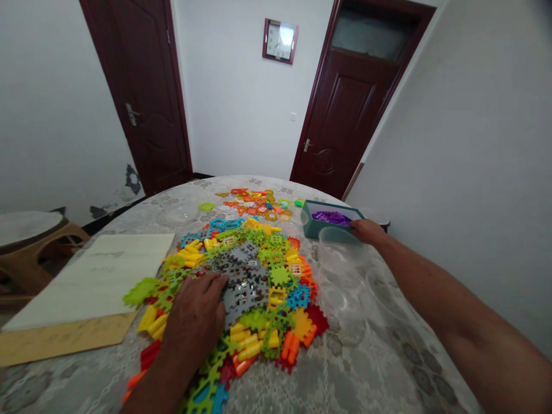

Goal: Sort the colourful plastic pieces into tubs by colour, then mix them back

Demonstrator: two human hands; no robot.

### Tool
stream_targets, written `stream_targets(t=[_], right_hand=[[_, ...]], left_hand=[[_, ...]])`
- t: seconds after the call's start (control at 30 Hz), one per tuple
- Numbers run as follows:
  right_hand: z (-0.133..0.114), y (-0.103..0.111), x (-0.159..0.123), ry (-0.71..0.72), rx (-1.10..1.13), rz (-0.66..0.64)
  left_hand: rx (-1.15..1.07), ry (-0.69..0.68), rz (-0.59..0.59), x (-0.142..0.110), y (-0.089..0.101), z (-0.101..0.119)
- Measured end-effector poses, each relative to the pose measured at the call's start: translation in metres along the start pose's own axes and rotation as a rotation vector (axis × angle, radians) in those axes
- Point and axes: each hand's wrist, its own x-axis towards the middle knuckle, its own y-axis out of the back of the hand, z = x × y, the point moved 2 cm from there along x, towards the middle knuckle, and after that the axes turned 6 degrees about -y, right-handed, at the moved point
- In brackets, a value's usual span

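My left hand (196,307) lies palm down on a pile of plastic building pieces, its fingers stretched onto the grey gear-edged pieces (244,284) on top. Around them are green pieces (280,276), yellow tubes (250,345), blue pieces (298,295) and orange ones. Away to the right, my right hand (368,230) grips the right end of a teal box (313,229), fingers at its rim. Purple pieces (331,217) lie inside the box. My right fingertips are small and partly hidden.
Clear plastic bowls (340,253) stand in front of the box. Smaller loose pieces (254,204) are scattered farther back on the round table (379,374). At left lie a pale sheet (99,270) and a tan strip (69,339). A wooden stool (52,247) stands beyond.
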Motion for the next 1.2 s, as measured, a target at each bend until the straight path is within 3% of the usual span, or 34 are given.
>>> stream_targets(t=[0.33,0.57,0.7,0.93,1.03,1.1,1.2], right_hand=[[0.016,0.018,-0.011,-0.104,-0.058,0.106],[0.030,0.071,-0.043,-0.081,-0.064,0.216],[0.024,0.110,-0.068,-0.045,-0.092,0.315],[-0.026,0.179,-0.134,0.127,-0.073,0.453],[-0.059,0.205,-0.169,0.228,0.021,0.455],[-0.084,0.220,-0.194,0.317,0.137,0.412],[-0.123,0.235,-0.227,0.444,0.363,0.304]], left_hand=[[0.011,0.020,-0.029,0.001,0.004,0.004],[-0.018,0.067,-0.061,0.005,0.010,0.012],[-0.035,0.083,-0.077,0.006,0.014,0.015],[-0.065,0.086,-0.070,0.008,0.017,0.017],[-0.143,0.128,0.009,0.010,0.021,0.019],[-0.268,0.191,0.087,0.012,0.027,0.017],[-0.509,0.432,0.216,0.012,0.041,0.005]])
